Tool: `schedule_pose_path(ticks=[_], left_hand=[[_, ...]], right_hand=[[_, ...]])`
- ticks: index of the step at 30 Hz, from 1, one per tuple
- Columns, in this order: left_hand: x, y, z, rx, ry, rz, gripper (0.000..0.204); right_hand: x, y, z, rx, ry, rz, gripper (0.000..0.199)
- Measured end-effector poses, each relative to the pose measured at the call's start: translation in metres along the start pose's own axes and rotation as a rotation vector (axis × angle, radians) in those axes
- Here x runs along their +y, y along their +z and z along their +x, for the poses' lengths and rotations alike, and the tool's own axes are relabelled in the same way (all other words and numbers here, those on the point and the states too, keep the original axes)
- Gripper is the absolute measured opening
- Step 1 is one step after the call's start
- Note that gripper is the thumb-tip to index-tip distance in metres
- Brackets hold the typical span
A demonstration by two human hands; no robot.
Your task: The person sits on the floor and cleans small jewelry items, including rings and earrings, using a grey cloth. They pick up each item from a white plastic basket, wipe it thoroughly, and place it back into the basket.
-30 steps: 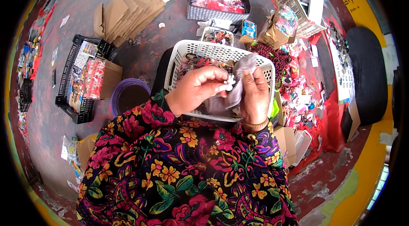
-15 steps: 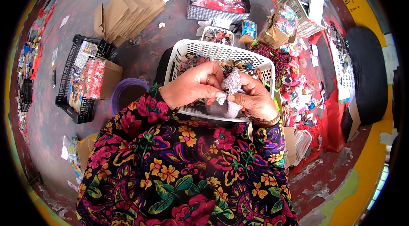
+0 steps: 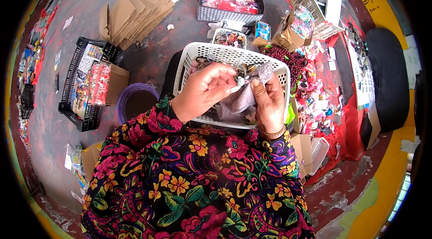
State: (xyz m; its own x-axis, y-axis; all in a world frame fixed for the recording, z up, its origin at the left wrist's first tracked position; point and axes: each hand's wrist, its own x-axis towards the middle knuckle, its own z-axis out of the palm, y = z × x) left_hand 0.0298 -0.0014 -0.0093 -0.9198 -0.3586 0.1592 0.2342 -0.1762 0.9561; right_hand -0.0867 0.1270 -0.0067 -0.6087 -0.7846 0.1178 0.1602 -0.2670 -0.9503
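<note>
My right hand (image 3: 270, 106) pinches a greyish-mauve knitted fabric piece (image 3: 245, 97) between thumb and fingers. One end of the fabric sticks up past the thumb, and the rest hangs down below. Beside it, the thumb and fingertips of my left hand (image 3: 202, 90) close on a small white-and-dark ornament (image 3: 241, 81). Whether the ornament is joined to the fabric I cannot tell. Both hands are over a white perforated plastic basket (image 3: 183, 70), which holds a jumble of hair ties and other small accessories, partly hidden by the hands.
Left of the basket stand a purple bucket (image 3: 120, 108) and a black crate (image 3: 74, 90) with packages. Folded cardboard boxes (image 3: 135, 13) lie beyond. A patterned bin (image 3: 225, 14) of pink packets stands at the far side. Dark red beads (image 3: 294, 65) and loose trinkets (image 3: 317, 115) spread at right.
My hands have moved slightly apart, and my left fingers have opened a little around the ornament. The fabric now hangs more loosely, its upper end leaning to the right.
</note>
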Motion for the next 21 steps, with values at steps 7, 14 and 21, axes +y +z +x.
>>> schedule_pose_path(ticks=[7, 14, 21], left_hand=[[-0.010, -0.003, 0.001, -0.007, -0.004, -0.057, 0.013], [-0.005, -0.006, -0.003, -0.154, -0.018, -0.056, 0.012], [-0.001, 0.001, 0.000, -0.087, 0.300, 0.553, 0.012]], right_hand=[[0.001, -0.003, -0.001, -0.143, 0.063, -0.098, 0.031], [-0.001, -0.002, -0.007, -0.165, 0.007, -0.079, 0.035], [0.008, 0.010, -0.012, 0.124, -0.064, -0.339, 0.020]])
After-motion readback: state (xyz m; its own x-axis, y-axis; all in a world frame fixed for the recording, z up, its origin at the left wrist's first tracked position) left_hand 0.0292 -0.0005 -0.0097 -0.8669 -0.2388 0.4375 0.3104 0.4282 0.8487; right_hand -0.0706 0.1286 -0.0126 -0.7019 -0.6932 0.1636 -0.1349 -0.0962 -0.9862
